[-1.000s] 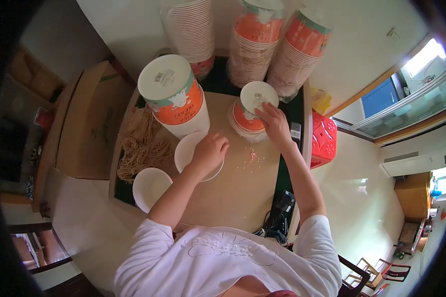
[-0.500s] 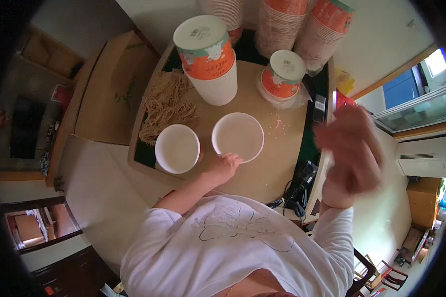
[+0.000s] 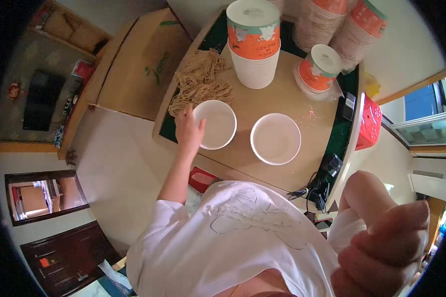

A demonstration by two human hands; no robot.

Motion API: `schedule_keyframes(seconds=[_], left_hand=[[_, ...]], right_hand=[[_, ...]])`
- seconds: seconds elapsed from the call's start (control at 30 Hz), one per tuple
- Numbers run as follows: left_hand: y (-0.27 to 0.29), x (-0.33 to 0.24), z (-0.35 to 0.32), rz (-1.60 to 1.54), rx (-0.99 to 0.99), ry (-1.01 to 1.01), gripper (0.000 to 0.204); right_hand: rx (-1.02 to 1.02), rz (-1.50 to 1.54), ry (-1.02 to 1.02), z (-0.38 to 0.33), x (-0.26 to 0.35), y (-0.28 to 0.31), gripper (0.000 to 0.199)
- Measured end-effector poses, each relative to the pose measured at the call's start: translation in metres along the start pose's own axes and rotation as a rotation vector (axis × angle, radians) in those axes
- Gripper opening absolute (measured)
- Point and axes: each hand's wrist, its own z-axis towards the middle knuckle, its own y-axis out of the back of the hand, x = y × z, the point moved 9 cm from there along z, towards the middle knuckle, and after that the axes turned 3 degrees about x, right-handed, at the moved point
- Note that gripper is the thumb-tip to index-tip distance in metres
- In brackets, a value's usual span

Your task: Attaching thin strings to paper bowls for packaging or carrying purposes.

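Note:
Two round white paper tubs stand mouth up on the table: the left tub [image 3: 218,129] and the right tub [image 3: 276,139]. Both look bare inside. My left hand [image 3: 189,132] is at the left tub's rim, its thumb over the inner side and its fingers stretched along the outer side, with a gap between them. Close to the camera at the lower right is my right hand [image 3: 384,242], with its fingers curled in. Whether anything is inside that hand is hidden. Behind the left tub lies a pile of tan, stringy strands [image 3: 203,81].
A tall stack of orange-and-white paper tubs [image 3: 254,49] stands upside down behind, with a shorter stack [image 3: 319,72] at its right and wrapped stacks [image 3: 319,22] farther back. Pink crumbs [image 3: 310,114], black cables [image 3: 309,192] and a red stool [image 3: 369,123] are on the right.
My left hand has left the right tub's near rim and reached the left tub. My right hand has dropped from beside the table to the lower right. The view has shifted and turned.

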Motion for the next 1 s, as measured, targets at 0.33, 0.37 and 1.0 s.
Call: schedule_keyframes(seconds=[0.33,0.37,1.0], left_hand=[[-0.095,0.032,0.012,-0.347,0.43,0.216,0.024],[-0.098,0.03,0.015,-0.35,0.43,0.224,0.024],[-0.153,0.151,0.086,-0.108,0.526,0.447,0.017]], right_hand=[[0.198,-0.134,0.087,0.015,-0.002,-0.023,0.014],[0.221,-0.147,0.096,0.017,-0.002,-0.026,0.015],[0.231,-0.215,0.081,0.026,-0.009,-0.02,0.019]])
